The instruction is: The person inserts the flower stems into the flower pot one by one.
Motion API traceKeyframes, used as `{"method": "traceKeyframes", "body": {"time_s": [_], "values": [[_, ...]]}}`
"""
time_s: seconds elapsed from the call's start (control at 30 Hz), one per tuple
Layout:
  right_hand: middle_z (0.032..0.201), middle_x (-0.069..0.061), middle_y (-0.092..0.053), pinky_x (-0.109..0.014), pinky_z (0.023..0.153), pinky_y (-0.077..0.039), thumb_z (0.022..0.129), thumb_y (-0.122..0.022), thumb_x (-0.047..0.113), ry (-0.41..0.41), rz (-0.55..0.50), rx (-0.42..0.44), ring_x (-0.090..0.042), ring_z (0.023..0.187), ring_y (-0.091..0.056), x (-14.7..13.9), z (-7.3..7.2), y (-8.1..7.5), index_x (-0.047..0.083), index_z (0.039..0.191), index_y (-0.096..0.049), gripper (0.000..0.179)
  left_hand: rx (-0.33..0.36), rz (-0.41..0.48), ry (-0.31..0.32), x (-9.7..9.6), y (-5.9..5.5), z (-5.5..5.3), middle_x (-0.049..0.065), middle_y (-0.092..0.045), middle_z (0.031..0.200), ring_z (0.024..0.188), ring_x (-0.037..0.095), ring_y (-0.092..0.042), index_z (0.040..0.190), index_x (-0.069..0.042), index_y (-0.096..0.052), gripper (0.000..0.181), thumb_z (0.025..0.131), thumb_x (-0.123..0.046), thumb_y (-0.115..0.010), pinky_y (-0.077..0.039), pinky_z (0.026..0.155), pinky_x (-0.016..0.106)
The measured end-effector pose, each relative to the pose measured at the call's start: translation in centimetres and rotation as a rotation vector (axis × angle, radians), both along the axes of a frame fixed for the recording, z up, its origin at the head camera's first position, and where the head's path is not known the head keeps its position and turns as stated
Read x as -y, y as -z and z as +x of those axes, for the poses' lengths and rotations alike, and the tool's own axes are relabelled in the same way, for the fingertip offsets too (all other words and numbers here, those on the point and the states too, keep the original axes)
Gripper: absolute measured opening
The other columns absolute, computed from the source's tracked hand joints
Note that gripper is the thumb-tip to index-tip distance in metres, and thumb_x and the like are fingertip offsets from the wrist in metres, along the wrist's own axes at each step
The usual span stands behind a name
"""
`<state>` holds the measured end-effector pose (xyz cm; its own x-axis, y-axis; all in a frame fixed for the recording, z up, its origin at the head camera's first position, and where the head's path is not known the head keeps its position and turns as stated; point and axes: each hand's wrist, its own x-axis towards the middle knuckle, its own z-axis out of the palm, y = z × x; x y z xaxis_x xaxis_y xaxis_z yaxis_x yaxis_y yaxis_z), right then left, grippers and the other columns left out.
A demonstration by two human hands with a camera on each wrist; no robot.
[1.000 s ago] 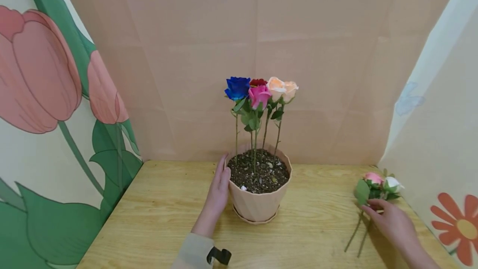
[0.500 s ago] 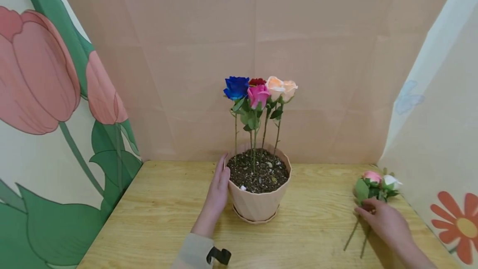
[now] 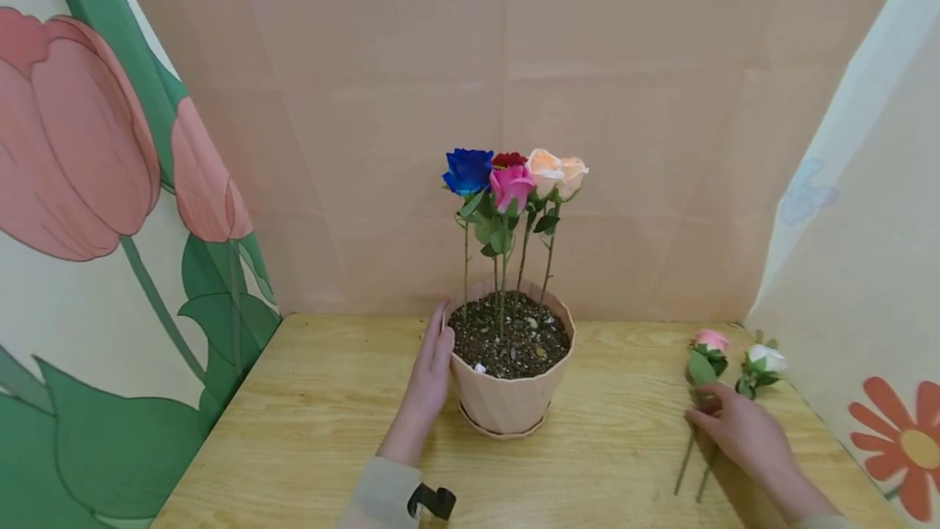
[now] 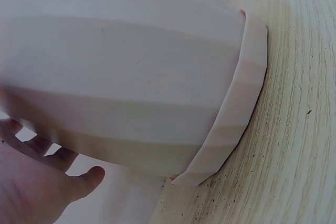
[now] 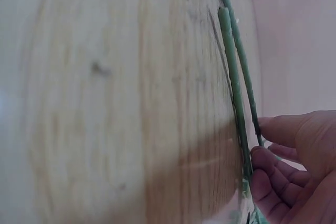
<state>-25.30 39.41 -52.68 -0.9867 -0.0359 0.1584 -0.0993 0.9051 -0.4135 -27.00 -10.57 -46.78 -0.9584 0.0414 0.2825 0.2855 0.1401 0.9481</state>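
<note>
A pale pink faceted flowerpot (image 3: 507, 402) full of dark soil (image 3: 510, 349) stands mid-table. Upright in the soil are a blue rose (image 3: 468, 171), a magenta rose (image 3: 512, 188), a red flower (image 3: 508, 160) and peach roses (image 3: 545, 172). My left hand (image 3: 427, 378) rests against the pot's left side; its fingers are partly hidden behind the pot in the left wrist view. At the right, my right hand (image 3: 745, 431) pinches the stem of a pink rose (image 3: 711, 341) low over the table. Beside it lies a white rose (image 3: 765, 359), its stem passing under the hand.
The wooden table (image 3: 308, 431) meets a plain pinkish backdrop (image 3: 382, 121). Side panels with painted tulips (image 3: 81, 137) and an orange flower (image 3: 906, 443) border it left and right. A saucer (image 4: 231, 114) sits under the pot, with dark specks scattered near it.
The right hand has shifted left, and the pink rose has come away from the white rose, leaving a gap between their heads. The left hand and pot are unmoved.
</note>
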Motion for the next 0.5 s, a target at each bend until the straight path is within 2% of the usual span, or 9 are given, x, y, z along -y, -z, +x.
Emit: {"method": "traceKeyframes", "body": {"time_s": [0.3, 0.5], "values": [[0.094, -0.007, -0.079, -0.052, 0.071, -0.058, 0.098, -0.082, 0.023, 0.015, -0.04, 0.056, -0.027, 0.082, -0.073, 0.91, -0.02, -0.48, -0.006, 0.124, -0.07, 0.04, -0.009, -0.005, -0.002, -0.03, -0.02, -0.02, -0.002, -0.022, 0.183, 0.167, 0.034, -0.017, 0.176, -0.04, -0.022, 0.057, 0.121, -0.05, -0.032, -0.015, 0.131, 0.07], [0.094, -0.008, -0.078, -0.041, 0.068, -0.054, 0.098, -0.08, 0.02, 0.026, -0.106, 0.067, -0.021, 0.08, -0.07, 0.98, -0.14, -0.24, -0.006, 0.122, -0.071, 0.036, -0.014, -0.002, 0.002, -0.04, 0.09, -0.12, 0.002, -0.021, 0.183, 0.167, 0.036, -0.016, 0.177, -0.039, -0.022, 0.056, 0.122, -0.047, -0.03, -0.014, 0.13, 0.071]]}}
